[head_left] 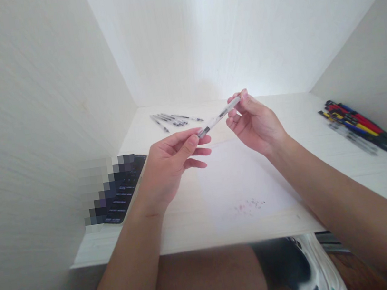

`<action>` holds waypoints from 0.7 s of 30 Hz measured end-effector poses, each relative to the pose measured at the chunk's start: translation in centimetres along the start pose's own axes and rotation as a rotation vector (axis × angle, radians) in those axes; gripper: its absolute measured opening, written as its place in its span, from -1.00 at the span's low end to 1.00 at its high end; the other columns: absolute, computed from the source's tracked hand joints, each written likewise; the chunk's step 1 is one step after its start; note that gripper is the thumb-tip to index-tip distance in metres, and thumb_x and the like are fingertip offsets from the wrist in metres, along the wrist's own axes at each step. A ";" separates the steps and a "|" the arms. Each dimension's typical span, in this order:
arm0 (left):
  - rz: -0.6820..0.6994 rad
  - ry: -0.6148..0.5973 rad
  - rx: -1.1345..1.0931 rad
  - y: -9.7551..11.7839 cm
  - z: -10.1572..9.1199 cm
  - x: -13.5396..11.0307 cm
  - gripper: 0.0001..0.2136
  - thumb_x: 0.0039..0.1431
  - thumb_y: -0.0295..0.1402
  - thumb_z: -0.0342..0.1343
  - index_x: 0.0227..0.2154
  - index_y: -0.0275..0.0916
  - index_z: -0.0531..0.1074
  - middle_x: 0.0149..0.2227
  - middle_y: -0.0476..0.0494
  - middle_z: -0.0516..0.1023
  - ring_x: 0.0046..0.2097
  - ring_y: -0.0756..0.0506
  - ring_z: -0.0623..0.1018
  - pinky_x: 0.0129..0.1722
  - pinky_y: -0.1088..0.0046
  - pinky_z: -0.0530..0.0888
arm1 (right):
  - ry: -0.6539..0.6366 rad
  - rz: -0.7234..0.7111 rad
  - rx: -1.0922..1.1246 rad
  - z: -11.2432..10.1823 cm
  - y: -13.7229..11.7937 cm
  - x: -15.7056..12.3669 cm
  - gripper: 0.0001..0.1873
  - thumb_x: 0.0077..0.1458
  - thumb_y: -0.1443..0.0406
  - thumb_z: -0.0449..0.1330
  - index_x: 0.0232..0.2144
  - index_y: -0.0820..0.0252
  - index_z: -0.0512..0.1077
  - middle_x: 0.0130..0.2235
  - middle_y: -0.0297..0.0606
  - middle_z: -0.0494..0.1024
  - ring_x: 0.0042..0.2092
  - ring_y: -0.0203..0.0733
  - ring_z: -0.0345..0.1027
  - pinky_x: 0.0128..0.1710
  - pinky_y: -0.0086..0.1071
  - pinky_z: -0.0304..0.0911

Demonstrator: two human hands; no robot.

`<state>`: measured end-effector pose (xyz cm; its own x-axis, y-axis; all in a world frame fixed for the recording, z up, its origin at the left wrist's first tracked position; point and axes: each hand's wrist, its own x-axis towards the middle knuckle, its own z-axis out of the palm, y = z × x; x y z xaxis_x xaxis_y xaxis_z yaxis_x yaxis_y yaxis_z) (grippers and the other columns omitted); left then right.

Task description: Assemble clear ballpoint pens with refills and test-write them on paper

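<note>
A clear pen (pixel 219 116) with dark parts inside is held up slantwise between my two hands, its right end higher. My left hand (pixel 176 154) pinches the lower left end between thumb and index finger, the other fingers spread apart. At the upper right end, the thumb and fingertips of my right hand (pixel 256 119) grip the pen. Beneath the hands lies a sheet of white paper (pixel 240 172) with small dark and reddish marks near its lower edge.
Several clear pens (pixel 171 119) lie at the back left of the white desk (pixel 184 232). A pile of red, blue, yellow and black pens (pixel 359 124) sits by the right wall. At left is a dark phone-like device (pixel 124 193), partly pixelated. Pale panels rise on three sides.
</note>
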<state>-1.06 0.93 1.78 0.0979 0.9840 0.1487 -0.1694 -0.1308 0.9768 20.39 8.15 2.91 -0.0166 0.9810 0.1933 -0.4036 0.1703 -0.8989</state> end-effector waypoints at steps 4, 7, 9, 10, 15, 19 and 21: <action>-0.015 0.005 -0.011 -0.1 -0.1 0.1 -0.67 0.24 -0.11 0.35 -0.04 -0.18 0.66 -0.07 -0.25 0.71 -0.23 -0.10 0.70 -0.40 0.51 0.59 | -0.022 -0.010 -0.007 0.0 -0.1 0.0 -0.55 -0.03 -0.04 0.53 -0.29 0.05 0.48 -0.20 -0.41 0.61 -0.30 -0.36 0.51 -0.31 -0.49 0.51; -0.032 0.025 -0.001 -0.1 -0.1 0.1 -0.66 0.21 -0.09 0.37 -0.05 -0.18 0.66 -0.07 -0.25 0.71 -0.24 -0.10 0.70 -0.40 0.50 0.59 | -0.033 -0.023 -0.017 0.1 0.1 -0.1 -0.56 -0.03 -0.05 0.52 -0.29 0.03 0.48 -0.22 -0.43 0.61 -0.28 -0.35 0.52 -0.30 -0.47 0.52; -0.039 0.032 -0.003 -0.1 -0.1 0.1 -0.65 0.20 -0.08 0.38 -0.06 -0.19 0.66 -0.08 -0.25 0.71 -0.25 -0.10 0.70 -0.41 0.51 0.59 | -0.025 -0.023 -0.036 0.2 0.1 -0.1 -0.57 -0.02 -0.06 0.51 -0.29 0.02 0.49 -0.22 -0.42 0.62 -0.27 -0.33 0.54 -0.30 -0.45 0.52; -0.040 0.033 -0.009 -0.1 -0.1 0.1 -0.64 0.19 -0.08 0.39 -0.06 -0.19 0.66 -0.08 -0.25 0.71 -0.25 -0.10 0.70 -0.41 0.51 0.59 | -0.018 -0.021 -0.041 0.3 0.2 -0.1 -0.57 -0.01 -0.06 0.51 -0.29 0.02 0.49 -0.21 -0.42 0.62 -0.26 -0.32 0.54 -0.29 -0.44 0.52; -0.058 0.014 -0.085 0.1 -0.3 0.1 -0.65 0.19 -0.10 0.39 -0.08 -0.22 0.65 -0.06 -0.27 0.71 -0.25 -0.10 0.70 -0.40 0.50 0.59 | 0.029 -0.007 -0.051 0.3 0.2 -0.1 -0.57 0.00 -0.07 0.49 -0.29 0.02 0.48 -0.17 -0.39 0.65 -0.23 -0.30 0.56 -0.28 -0.44 0.54; -0.077 -0.010 -0.156 0.3 -0.4 0.2 -0.65 0.19 -0.13 0.39 -0.07 -0.23 0.64 -0.07 -0.27 0.71 -0.24 -0.11 0.71 -0.39 0.50 0.60 | 0.053 -0.014 -0.066 0.3 0.0 0.0 -0.55 -0.01 -0.08 0.49 -0.28 0.02 0.48 -0.16 -0.38 0.65 -0.20 -0.27 0.57 -0.28 -0.43 0.55; -0.089 -0.012 -0.179 0.4 -0.5 0.2 -0.65 0.19 -0.14 0.39 -0.07 -0.25 0.64 -0.08 -0.28 0.71 -0.24 -0.11 0.71 -0.39 0.50 0.60 | 0.051 -0.027 -0.061 0.3 0.0 0.0 -0.56 -0.01 -0.08 0.49 -0.28 0.02 0.48 -0.16 -0.38 0.65 -0.20 -0.27 0.57 -0.28 -0.43 0.55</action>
<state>-1.61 1.18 2.09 0.1321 0.9890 0.0659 -0.3310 -0.0187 0.9435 20.16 8.15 3.06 0.0410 0.9792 0.1985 -0.3464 0.2003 -0.9164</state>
